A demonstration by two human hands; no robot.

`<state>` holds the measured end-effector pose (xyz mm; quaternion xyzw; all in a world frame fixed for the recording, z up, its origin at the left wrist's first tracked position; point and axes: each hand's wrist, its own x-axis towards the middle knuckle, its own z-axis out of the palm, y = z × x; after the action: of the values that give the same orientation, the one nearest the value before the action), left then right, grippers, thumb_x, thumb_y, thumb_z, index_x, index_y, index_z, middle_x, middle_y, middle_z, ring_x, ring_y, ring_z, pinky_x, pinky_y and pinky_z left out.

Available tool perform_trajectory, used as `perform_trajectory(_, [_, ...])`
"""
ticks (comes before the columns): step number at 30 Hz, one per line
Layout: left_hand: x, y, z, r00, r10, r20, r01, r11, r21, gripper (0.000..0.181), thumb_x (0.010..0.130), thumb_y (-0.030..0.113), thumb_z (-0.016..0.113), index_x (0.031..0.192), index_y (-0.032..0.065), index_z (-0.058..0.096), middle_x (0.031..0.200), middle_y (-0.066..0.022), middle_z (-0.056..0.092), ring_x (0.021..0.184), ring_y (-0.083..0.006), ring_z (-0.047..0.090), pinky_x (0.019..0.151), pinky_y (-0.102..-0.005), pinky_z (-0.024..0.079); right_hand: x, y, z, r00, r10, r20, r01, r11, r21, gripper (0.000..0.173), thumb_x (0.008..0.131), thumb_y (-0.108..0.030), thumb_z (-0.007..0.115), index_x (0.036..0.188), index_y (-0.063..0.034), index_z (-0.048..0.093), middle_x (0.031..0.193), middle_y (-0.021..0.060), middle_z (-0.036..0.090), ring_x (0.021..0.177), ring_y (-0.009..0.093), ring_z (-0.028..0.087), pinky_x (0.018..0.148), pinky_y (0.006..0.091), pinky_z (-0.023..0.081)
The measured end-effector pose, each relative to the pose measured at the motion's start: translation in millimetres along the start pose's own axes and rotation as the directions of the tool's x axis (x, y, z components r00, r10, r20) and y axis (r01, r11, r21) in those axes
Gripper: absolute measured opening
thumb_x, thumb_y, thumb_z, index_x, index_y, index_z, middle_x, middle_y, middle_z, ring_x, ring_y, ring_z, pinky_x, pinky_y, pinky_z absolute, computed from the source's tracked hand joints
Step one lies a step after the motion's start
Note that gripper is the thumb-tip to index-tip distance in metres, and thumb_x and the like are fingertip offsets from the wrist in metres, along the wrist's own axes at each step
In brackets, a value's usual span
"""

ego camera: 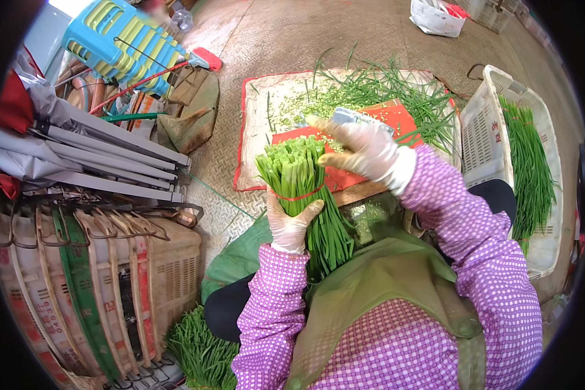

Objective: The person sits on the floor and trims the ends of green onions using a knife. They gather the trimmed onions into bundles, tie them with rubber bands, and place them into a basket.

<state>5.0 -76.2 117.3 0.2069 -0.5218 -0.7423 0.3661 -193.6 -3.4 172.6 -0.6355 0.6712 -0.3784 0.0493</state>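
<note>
A bunch of garlic chives (292,170) stands tilted in front of my lap, its pale cut ends up and its green leaves hanging down. Around it runs a red band (300,196). My left hand (292,219), in a thin glove, is closed around the bunch just below that band. Beside the cut ends, my right hand (363,151) is also gloved, with its fingers apart and nothing visible in them. Behind it, a flat blue-grey object (343,116) lies partly hidden over a red sheet or board (390,117).
A white cloth with red edging (253,122) bears loose chive leaves (419,92) and pale trimmings (292,107). At right, a white plastic crate (485,131) contains banded chives (526,161). Stacked crates (175,263) and more chives (200,346) are at left. Blue-and-yellow stools (122,44) lie beyond.
</note>
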Motion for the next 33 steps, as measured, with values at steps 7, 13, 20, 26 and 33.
perform_trajectory(7, [-3, -6, -10, 0.999, 0.014, -0.049, -0.016, 0.999, -0.035, 0.074, 0.068, -0.009, 0.075, 0.132, 0.0061, 0.042, 0.123, -0.0082, 0.055, 0.108, -0.0212, 0.056, 0.094, -0.0354, 0.047, -19, -26, 42, 0.990, 0.039, -0.135, -0.021, 0.991, 0.133, 0.053, 0.082, -0.015, 0.066, 0.132, -0.0115, 0.049, 0.087, 0.0148, 0.063, 0.078, 0.030, 0.063, 0.068, 0.0354, 0.049])
perform_trajectory(13, [-3, -4, -5, 0.998, 0.018, -0.065, -0.022, 0.998, -0.057, 0.073, 0.068, -0.012, 0.073, 0.132, 0.0062, 0.041, 0.124, -0.0083, 0.054, 0.109, -0.0210, 0.056, 0.095, -0.0352, 0.047, -16, -27, 60, 0.929, 0.276, -0.246, -0.122, 0.856, 0.502, 0.045, 0.083, -0.006, 0.067, 0.127, -0.0028, 0.054, 0.105, 0.0101, 0.065, 0.092, 0.011, 0.059, 0.080, 0.0260, 0.047])
perform_trajectory(20, [-5, -8, -7, 0.994, 0.039, -0.099, -0.038, 0.999, 0.009, 0.074, 0.068, -0.013, 0.072, 0.132, 0.0068, 0.041, 0.124, -0.0086, 0.054, 0.110, -0.0213, 0.055, 0.096, -0.0356, 0.046, -19, -32, 58, 0.939, 0.249, -0.237, -0.169, 0.934, 0.314, 0.042, 0.083, -0.002, 0.067, 0.123, -0.0002, 0.056, 0.110, 0.0101, 0.063, 0.088, 0.012, 0.057, 0.078, 0.0246, 0.046])
perform_trajectory(26, [-4, -10, -4, 0.996, 0.043, -0.082, -0.043, 0.999, 0.000, 0.072, 0.069, -0.013, 0.071, 0.132, 0.0068, 0.042, 0.125, -0.0087, 0.054, 0.112, -0.0213, 0.054, 0.097, -0.0354, 0.045, -10, -40, 75, 0.826, 0.519, -0.220, -0.097, 0.515, 0.852, 0.045, 0.083, -0.001, 0.067, 0.125, 0.0007, 0.053, 0.114, 0.0050, 0.061, 0.087, 0.009, 0.053, 0.077, 0.0246, 0.045])
perform_trajectory(33, [-7, -13, -8, 0.992, 0.080, -0.096, -0.080, 0.997, 0.007, 0.071, 0.069, -0.014, 0.071, 0.131, 0.0068, 0.042, 0.125, -0.0086, 0.054, 0.111, -0.0216, 0.054, 0.096, -0.0352, 0.046, -18, -35, 69, 0.913, 0.270, -0.305, -0.162, 0.928, 0.337, 0.030, 0.084, -0.001, 0.065, 0.114, 0.0020, 0.061, 0.102, 0.0080, 0.063, 0.086, 0.012, 0.058, 0.076, 0.0273, 0.048])
